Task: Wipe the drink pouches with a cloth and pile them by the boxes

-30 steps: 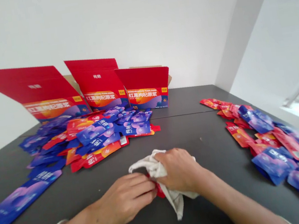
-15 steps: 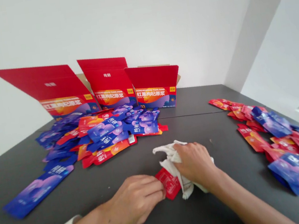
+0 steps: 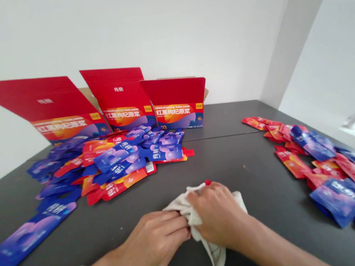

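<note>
Currently grasping a bunched white cloth in the right hand, pressing it over a red pouch mostly hidden beneath, visible only just beyond that hand's knuckles and beside the left fingertips. Pinching the pouch's near edge with curled fingers of the left hand, close against the cloth. Facing, beyond the left hand on the dark desk, a heap of blue and red pouches, then three goji-juice cartons. Having a loose pouch spread well to the right of the right hand.
</note>
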Motion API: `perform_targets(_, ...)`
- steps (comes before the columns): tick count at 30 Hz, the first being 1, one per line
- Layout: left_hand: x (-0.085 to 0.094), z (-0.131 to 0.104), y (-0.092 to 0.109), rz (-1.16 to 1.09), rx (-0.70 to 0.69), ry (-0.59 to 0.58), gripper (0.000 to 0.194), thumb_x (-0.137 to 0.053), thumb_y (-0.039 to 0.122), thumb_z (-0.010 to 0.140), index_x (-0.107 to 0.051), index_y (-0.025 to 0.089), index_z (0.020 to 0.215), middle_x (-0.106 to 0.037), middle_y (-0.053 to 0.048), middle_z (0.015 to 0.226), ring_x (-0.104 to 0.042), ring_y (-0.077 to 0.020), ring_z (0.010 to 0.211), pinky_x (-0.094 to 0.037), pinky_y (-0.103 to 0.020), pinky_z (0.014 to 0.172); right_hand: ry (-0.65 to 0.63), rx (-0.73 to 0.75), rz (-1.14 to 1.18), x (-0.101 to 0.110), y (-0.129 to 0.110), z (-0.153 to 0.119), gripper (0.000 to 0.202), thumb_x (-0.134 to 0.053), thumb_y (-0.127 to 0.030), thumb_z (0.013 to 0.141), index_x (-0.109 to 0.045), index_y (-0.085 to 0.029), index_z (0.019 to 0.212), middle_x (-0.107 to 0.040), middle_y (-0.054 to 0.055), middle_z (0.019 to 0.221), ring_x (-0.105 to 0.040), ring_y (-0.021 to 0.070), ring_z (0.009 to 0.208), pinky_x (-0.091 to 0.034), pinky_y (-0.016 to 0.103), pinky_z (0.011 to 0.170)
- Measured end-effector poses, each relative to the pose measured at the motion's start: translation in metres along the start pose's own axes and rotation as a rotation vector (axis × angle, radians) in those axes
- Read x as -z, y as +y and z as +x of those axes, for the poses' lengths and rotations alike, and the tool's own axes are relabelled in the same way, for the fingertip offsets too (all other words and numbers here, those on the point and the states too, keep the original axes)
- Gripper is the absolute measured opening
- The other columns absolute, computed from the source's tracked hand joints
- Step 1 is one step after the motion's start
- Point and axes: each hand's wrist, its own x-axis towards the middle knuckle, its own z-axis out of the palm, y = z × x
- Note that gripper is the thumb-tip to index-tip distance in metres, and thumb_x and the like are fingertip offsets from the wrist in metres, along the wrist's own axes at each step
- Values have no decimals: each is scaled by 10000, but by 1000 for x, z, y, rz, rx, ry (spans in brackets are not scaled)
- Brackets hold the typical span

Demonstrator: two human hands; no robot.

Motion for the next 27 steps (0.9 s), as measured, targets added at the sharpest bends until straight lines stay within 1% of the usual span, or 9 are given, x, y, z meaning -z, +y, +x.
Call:
perform_targets(2, 0, 0, 0, 5, -3, -13, 220, -389, 134, 906, -597, 180, 849, -621, -15, 739, -561, -149, 703, -428, -267, 628, -5, 3, 24, -1, -3, -1, 203, -526, -282, 711, -582, -209, 892, -672, 70, 852, -628, 217, 818, -392, 330, 794)
perform_targets(6, 0, 0, -2, 6, -4, -51, 216, -386, 117, 899, -594, 173, 910, -634, -22, 815, -567, -153, 759, -439, -277, 682, 76, -209, -52, -2, 3, 1, 194, -484, -263, 754, -581, -193, 907, -670, 91, 858, -624, 233, 826, -377, 359, 805)
perform_targets(11, 1, 2, -1, 12, 4, -12, 203, -402, 135, 896, -582, 189, 820, -630, 1, 767, -551, -137, 699, -422, -272, 619, 14, -10, 10, -2, 2, 0, 200, -518, -235, 702, -582, -207, 889, -668, 61, 825, -619, 202, 801, -365, 312, 786)
perform_targets(15, 6, 3, 3, 34, 31, -32, 173, -419, 154, 885, -577, 202, 836, -631, 8, 778, -553, -126, 700, -429, -268, 619, 117, -180, -88, -8, 4, -1, 193, -491, -235, 741, -591, -198, 902, -666, 80, 811, -611, 217, 787, -349, 324, 769)
perform_targets(17, 8, 3, 4, 44, 35, -51, 159, -429, 164, 880, -573, 203, 823, -633, 9, 777, -551, -125, 696, -431, -264, 617, 147, -125, -107, -12, 3, -1, 248, -509, -208, 723, -595, -191, 955, -666, 89, 842, -603, 222, 816, -340, 320, 774)
perform_targets(20, 10, 2, 4, 39, 22, -58, 152, -442, 166, 865, -561, 201, 778, -632, 6, 770, -550, -131, 696, -431, -262, 618, 92, 31, -36, -17, 1, -1, 257, -526, -178, 693, -608, -220, 933, -671, 57, 836, -603, 210, 802, -336, 300, 749)
perform_targets(24, 9, 2, 5, 44, 32, -71, 157, -431, 172, 873, -574, 203, 816, -636, -4, 786, -554, -129, 698, -434, -256, 626, 152, -139, -108, -17, 5, -2, 194, -485, -225, 758, -610, -228, 905, -668, 55, 768, -607, 217, 708, -333, 315, 698)
perform_targets(25, 9, 2, 5, 49, 35, -75, 159, -430, 169, 873, -574, 203, 816, -637, -3, 786, -552, -128, 694, -435, -255, 628, 170, -150, -127, -17, 5, -2, 202, -489, -220, 753, -610, -224, 915, -668, 59, 773, -607, 218, 708, -333, 315, 699)
perform_targets(27, 8, 2, 5, 52, 29, -73, 151, -440, 168, 866, -567, 202, 790, -637, 1, 774, -550, -130, 686, -432, -261, 618, 159, -63, -108, -16, 2, -2, 225, -514, -186, 710, -611, -224, 910, -670, 54, 791, -610, 209, 736, -336, 301, 711)
